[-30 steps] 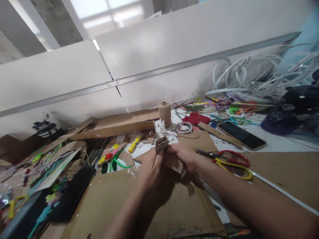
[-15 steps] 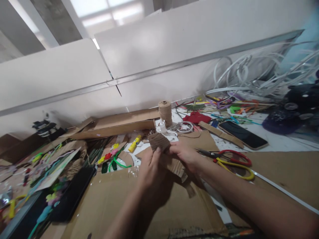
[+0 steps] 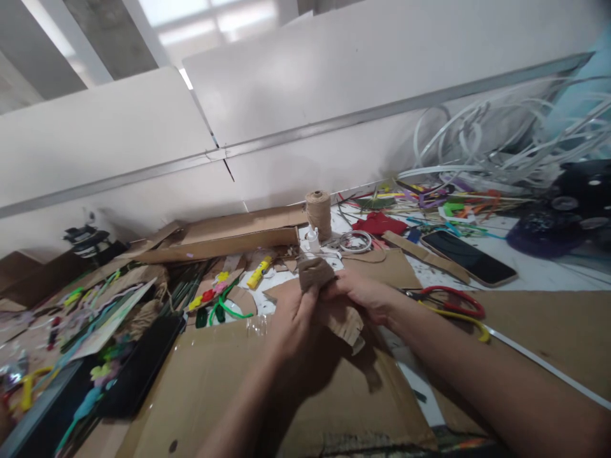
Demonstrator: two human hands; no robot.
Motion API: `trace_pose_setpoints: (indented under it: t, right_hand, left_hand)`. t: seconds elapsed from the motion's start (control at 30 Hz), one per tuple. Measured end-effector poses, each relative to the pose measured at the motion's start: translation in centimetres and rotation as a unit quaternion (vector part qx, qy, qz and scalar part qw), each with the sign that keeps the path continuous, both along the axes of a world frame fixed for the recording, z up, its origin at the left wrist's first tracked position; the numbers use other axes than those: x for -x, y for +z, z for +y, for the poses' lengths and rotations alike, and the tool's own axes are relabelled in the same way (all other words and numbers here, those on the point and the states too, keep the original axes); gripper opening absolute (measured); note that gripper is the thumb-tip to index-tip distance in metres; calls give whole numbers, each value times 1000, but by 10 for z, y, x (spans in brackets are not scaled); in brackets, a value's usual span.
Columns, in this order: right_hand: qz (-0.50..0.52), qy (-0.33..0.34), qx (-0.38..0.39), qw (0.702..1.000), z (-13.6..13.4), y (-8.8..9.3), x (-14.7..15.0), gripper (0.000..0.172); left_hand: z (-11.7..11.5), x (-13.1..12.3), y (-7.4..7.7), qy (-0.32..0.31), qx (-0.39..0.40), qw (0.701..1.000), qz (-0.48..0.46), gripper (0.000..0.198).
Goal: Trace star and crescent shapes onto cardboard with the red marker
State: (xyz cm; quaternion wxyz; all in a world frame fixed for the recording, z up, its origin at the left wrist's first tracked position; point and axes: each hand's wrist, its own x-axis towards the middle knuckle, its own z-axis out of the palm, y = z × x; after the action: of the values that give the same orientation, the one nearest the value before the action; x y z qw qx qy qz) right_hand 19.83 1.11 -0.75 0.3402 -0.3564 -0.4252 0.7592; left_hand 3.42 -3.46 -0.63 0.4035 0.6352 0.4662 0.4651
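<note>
Both my hands meet over the middle of the desk on one strip of corrugated cardboard (image 3: 344, 321). My left hand (image 3: 292, 321) is closed and pinches its upper end, which is curled into a small roll (image 3: 312, 272). My right hand (image 3: 363, 294) is closed on the strip just right of the roll, while the loose ragged end hangs below my fingers. A large flat cardboard sheet (image 3: 210, 388) lies under my forearms.
Red and yellow scissors (image 3: 451, 304) lie right of my right hand, with a black phone (image 3: 468, 257) beyond. Behind are a twine spool (image 3: 319, 214), a small white bottle (image 3: 312, 240), a wire ring (image 3: 354, 242), a yellow glue stick (image 3: 259, 273) and a long cardboard box (image 3: 229, 236). White partition panels (image 3: 296, 114) back the desk.
The top end of the strip opened out flat half a second ago and is now curled into a tight roll again. Both hands stay in much the same place.
</note>
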Motion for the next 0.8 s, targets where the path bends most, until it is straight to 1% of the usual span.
trace_pose_setpoints:
  t: [0.1,0.2,0.27,0.4,0.5,0.57,0.67,0.73,0.8]
  right_hand:
    - [3,13,17,1000,3,-1,-3,22]
    - [13,5,27,1000,0,-3,1,23]
    - [24,-2,31,999,-3,-4,5,24]
    - [48,-23,30,998,-9,-3,11,18]
    - [54,-35,22,998,-10,-2,12,18]
    - [52,-47,12,997,-10,-3,12,18]
    - [50,-68,-2,996,-9,-5,13,20]
    - [51,-67,-4,996,-9,-5,13,21]
    - [52,-60,-5,997,-10,-3,12,21]
  left_hand:
    - [-3,-2,-2,-28,-30,999,31,47]
    - [-1,2,-2,-46,-69,994,71,46]
    - [2,5,-3,-53,-75,992,82,45]
    - [4,8,-7,-61,-81,992,78,43]
    - [3,6,-9,-40,-69,996,50,42]
    - [2,5,-7,-24,-47,998,25,44]
    - [0,6,0,-1,-23,1000,9,55]
    - [1,9,6,8,-13,1000,8,60]
    - [4,14,12,1,-9,1000,12,62]
